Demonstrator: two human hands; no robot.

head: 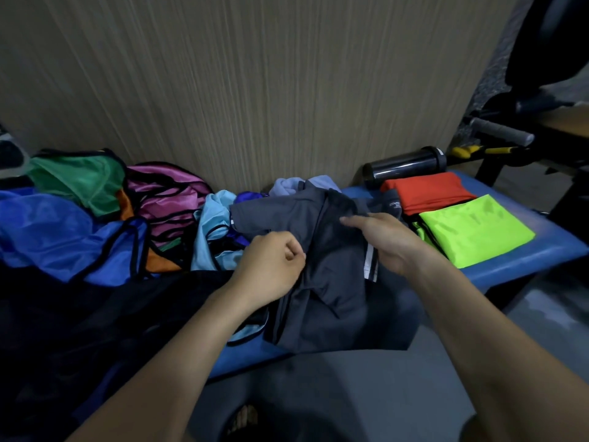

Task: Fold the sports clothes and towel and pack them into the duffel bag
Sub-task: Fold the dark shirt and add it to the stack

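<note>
Bench [526, 260]: left half is blocked by heaped bibs [79, 215]; right end is occupied by folded shirts [471, 228] and a bottle [404, 165]; open floor [350, 393] is seen at lower centre.

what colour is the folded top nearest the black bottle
Orange-red. The folded top lies beside the black bottle, clearest in the head view.

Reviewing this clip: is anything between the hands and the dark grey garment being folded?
Nothing visible. The left hand pinches the dark grey garment directly, and the right hand lies on it. The garment sits on top of the pile on the blue bench.
</note>
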